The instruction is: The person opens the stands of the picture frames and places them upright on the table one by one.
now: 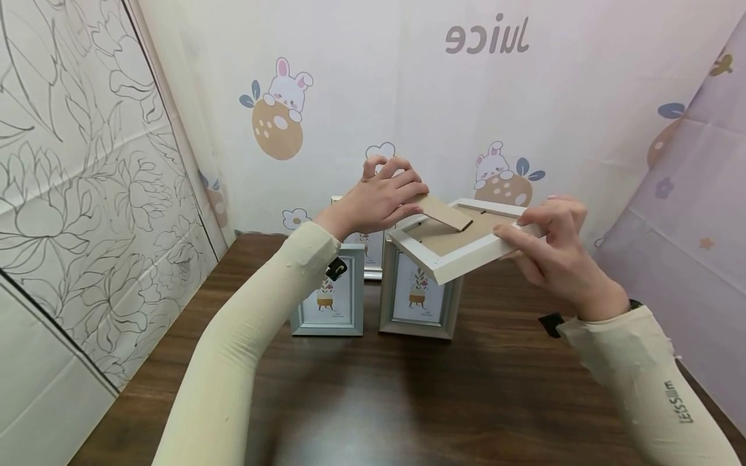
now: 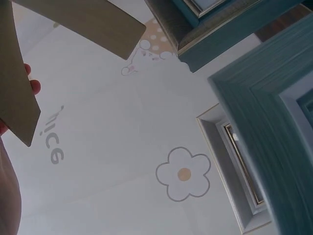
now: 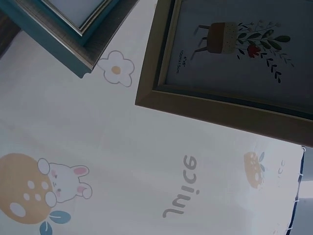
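Observation:
A white-edged picture frame [image 1: 474, 257] is held above the table, its tan back facing up. At its right side my right hand [image 1: 553, 249] grips the edge, thumb on top and fingers around the border. My left hand [image 1: 379, 197] pinches the tan support leg [image 1: 445, 212], which stands tilted up from the backing. Fingertips [image 2: 35, 86] show behind a tan strip [image 2: 19, 93] in the left wrist view. The right wrist view has a shaded frame [image 3: 215, 117] with a potted-plant print; the right hand is outside that view.
On the dark wooden table [image 1: 350, 401] a blue-grey picture frame [image 1: 357, 291] and a champagne-brown picture frame [image 1: 387, 291] stand upright beneath the hands. Another silvery frame [image 1: 373, 274] stands behind them. A printed white curtain [image 1: 373, 77] hangs along the table's back.

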`<move>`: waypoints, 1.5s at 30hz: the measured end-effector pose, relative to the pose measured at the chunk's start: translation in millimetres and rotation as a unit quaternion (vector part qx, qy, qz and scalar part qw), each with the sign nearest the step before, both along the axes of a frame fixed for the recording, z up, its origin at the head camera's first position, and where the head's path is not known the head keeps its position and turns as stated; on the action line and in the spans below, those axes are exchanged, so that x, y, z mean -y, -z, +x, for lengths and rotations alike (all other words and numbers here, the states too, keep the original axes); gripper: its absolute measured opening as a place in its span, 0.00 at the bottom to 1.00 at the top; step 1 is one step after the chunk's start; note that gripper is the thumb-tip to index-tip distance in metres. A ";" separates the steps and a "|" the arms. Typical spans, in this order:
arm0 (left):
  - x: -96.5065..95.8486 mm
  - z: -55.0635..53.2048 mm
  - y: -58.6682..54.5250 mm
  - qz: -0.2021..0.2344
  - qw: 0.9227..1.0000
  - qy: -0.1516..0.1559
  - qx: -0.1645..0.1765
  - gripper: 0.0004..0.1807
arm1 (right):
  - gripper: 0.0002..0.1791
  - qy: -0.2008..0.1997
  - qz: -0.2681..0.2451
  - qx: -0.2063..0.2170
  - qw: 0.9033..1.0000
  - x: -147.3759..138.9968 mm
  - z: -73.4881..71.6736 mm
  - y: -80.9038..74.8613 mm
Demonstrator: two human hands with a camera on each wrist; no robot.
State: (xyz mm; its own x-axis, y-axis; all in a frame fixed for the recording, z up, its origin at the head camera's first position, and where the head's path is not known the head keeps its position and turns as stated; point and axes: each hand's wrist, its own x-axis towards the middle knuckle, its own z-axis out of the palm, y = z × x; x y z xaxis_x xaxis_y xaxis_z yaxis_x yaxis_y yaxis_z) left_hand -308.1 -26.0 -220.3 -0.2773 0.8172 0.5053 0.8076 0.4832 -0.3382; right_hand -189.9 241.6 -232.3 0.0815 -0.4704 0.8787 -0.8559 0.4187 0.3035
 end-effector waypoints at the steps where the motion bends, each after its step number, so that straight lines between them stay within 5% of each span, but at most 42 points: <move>1: -0.1 0.2 0.2 -0.003 1.000 -0.002 0.003 0.22 | 0.14 0.000 0.000 0.001 1.000 -0.4 -0.3 0.2; 18: 0.0 0.9 1.0 -0.025 0.999 -0.030 0.024 0.25 | 0.14 0.009 0.008 -0.005 1.000 -2.2 -2.2 0.8; 37: 3.5 2.9 1.5 0.015 0.997 -0.063 0.051 0.36 | 0.15 0.033 -0.029 -0.020 0.999 -1.5 -2.8 -5.0; 45: 3.9 7.5 5.8 0.026 0.996 -0.063 0.049 0.37 | 0.17 0.053 -0.042 -0.019 0.998 -13.1 -14.2 -2.3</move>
